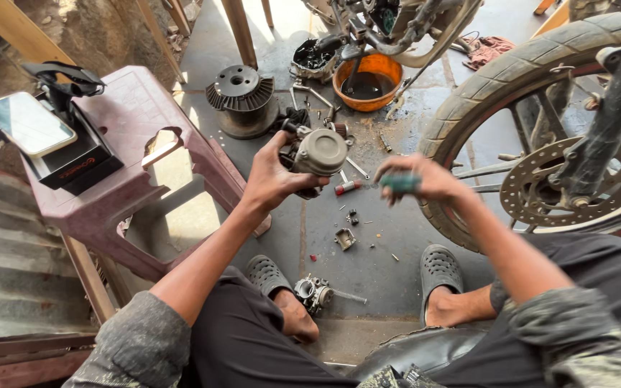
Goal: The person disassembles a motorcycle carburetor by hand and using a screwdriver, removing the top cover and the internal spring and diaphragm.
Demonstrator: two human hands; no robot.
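Note:
My left hand (273,174) is raised over the floor and grips a grey metal carburetor body (318,152) with a round cap facing me. My right hand (425,179) is closed around a teal-handled tool (399,184), held just right of the carburetor and not touching it. Below, between my feet in dark clogs, a second carburetor part with a spring (318,293) lies on the concrete. Small loose parts (345,238) and a red-tipped piece (347,187) are scattered on the floor under my hands.
A maroon plastic stool (131,194) at left carries a phone (26,123) on a stand over a black box. A motorcycle front wheel with disc brake (562,179) stands at right. An orange bowl of dark oil (366,80) and an engine cylinder (242,97) sit farther back.

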